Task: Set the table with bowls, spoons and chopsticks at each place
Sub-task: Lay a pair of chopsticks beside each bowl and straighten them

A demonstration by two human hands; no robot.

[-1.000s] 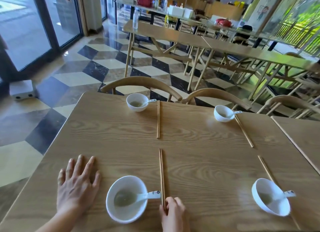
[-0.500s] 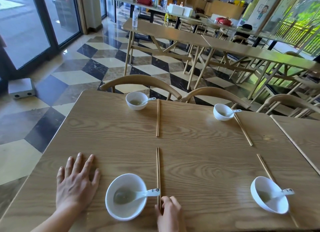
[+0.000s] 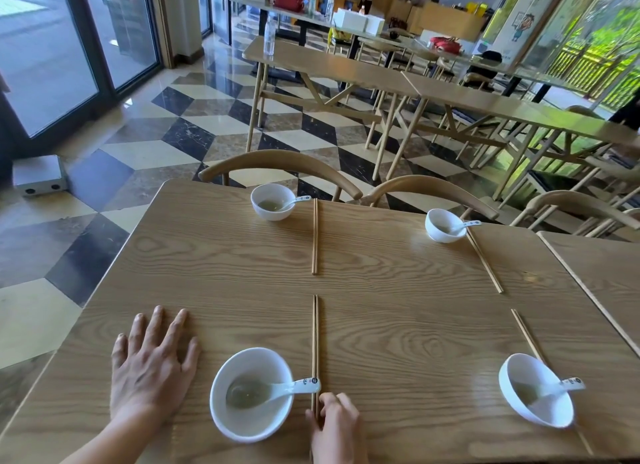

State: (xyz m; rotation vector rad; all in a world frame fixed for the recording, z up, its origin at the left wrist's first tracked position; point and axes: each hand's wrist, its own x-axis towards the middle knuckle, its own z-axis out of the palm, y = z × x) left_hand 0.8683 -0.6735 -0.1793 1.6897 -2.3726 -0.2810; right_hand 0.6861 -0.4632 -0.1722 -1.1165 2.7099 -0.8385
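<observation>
Right hand (image 3: 337, 425) apparently pinched the near end of the chopsticks (image 3: 314, 345), lying lengthwise away just right of the nearest bowl (image 3: 252, 425); left hand (image 3: 152, 363) lay flat, holding nothing.

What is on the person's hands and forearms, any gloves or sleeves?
Both the left hand and right hand are bare: no gloves, rings or watch visible. The left forearm shows no sleeve; the right arm is cut off at the wrist.

head-worn view, angled down, table (image 3: 381, 325) close
</observation>
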